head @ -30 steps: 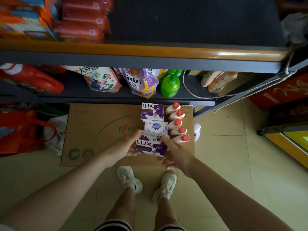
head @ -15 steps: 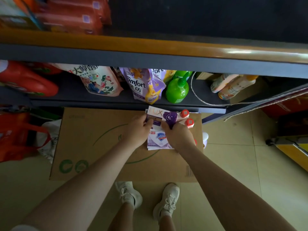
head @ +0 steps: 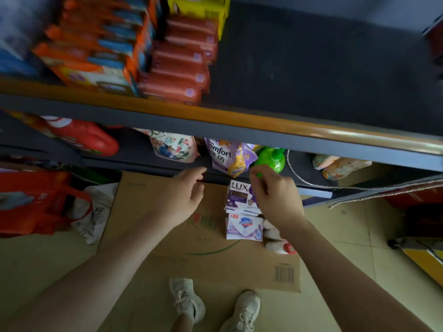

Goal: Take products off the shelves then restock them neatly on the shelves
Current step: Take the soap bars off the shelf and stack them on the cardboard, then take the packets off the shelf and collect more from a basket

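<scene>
While soap boxes [head: 242, 200] lie on the cardboard [head: 153, 233], both hands, left [head: 184, 200] and right [head: 275, 197], hover loose-fingered, holding nothing.

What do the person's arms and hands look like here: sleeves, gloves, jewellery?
Both forearms are bare up to the frame edge; no sleeves show. The left hand and right hand wear no gloves, and no rings, watch or bracelets are visible.
</scene>
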Available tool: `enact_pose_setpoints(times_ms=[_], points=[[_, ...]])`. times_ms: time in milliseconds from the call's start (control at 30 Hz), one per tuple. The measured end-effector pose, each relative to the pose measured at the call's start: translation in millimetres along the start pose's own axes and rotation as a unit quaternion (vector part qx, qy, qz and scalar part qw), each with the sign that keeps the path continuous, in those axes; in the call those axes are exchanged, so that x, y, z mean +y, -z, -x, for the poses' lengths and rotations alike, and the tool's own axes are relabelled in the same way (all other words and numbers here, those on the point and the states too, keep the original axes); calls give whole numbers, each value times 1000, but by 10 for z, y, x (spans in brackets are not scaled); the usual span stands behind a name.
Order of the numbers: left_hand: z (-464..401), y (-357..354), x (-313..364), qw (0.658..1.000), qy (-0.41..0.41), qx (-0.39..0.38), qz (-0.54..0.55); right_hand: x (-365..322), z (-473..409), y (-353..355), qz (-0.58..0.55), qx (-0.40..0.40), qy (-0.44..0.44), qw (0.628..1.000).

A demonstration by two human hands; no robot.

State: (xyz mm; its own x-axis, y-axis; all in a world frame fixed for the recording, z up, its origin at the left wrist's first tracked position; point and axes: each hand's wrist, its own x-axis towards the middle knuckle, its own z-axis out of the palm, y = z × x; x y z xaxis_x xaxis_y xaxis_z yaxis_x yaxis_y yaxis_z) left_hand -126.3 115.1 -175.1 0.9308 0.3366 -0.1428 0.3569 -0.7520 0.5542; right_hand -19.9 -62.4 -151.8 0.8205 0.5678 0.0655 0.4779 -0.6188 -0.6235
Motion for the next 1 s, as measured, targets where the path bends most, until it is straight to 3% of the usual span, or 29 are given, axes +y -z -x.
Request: enact_pose_setpoints(times_ms=[100,200,367,533,600,700,800,933,1000], points=[[-20,680,-141,964,-133,162,-160,-537,-199,243,-52,57,111,991],[-117,1213,-321,926,-146,239,-251,-975,-491,312,-40,90,185,978],[-241,1463,-463,931,-102,178,-302,-1373,-1016,4,99,84,235,963],[-216,1348,-507,940,-109,149,-287,-1371,-1061,-161,233,-18,258,937],[-224,1332,-526,944,-108,145,-277,-1242,-1018,-128,267,7,269,925],[-228,1319,-540,946,-111,139,-270,-1067,-942,-28,269,75,256,925],[-221,1329,-543,947,-116,136,-266,-990,-916,88,286,90,205,932],[-211,1352,-530,949,-112,127,-266,-939,-1020,209,163,31,93,982],[-209,1373,-522,948,-112,124,-269,-914,-1090,232,134,-23,53,989]])
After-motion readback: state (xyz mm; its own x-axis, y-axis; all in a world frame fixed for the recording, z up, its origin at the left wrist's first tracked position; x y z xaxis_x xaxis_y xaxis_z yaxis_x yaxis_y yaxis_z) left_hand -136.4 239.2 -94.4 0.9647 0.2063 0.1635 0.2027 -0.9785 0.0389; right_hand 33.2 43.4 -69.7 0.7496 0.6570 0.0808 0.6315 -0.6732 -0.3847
